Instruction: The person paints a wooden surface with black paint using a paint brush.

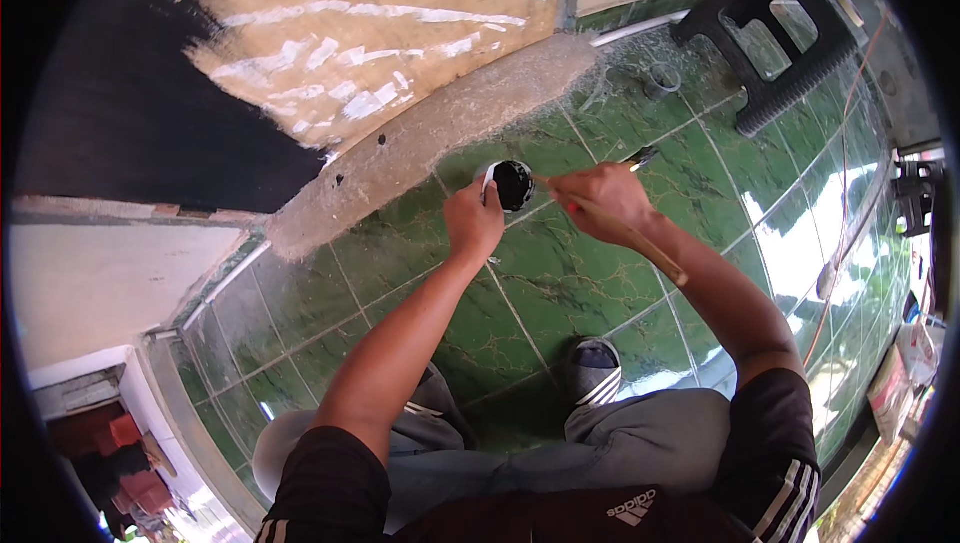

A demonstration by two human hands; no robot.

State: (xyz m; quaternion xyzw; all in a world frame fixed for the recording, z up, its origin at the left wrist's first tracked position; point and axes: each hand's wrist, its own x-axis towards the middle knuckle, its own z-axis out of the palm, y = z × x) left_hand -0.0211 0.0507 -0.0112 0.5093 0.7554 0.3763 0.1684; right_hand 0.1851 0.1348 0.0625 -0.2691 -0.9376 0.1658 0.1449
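Note:
My left hand [475, 219] holds a small round container of black paint [513, 186] by its left rim, where a pale piece shows between thumb and cup. My right hand [606, 201] is just to the right of it, closed around a wooden stick [637, 243] that slants down over the wrist; a thin wooden tip reaches toward the container's rim. A paintbrush [643, 158] with dark bristles also projects from beyond the right hand. Ahead at the upper left is a wooden panel [300, 40], part coated black, part bare wood with white filler streaks.
A rough cement strip [450, 119] borders the panel above the green tiled floor [525, 273]. A clear plastic cup [662, 80] stands near a black plastic stool [806, 17] at the upper right. A thin orange cable [844, 160] runs along the right. My feet are below the hands.

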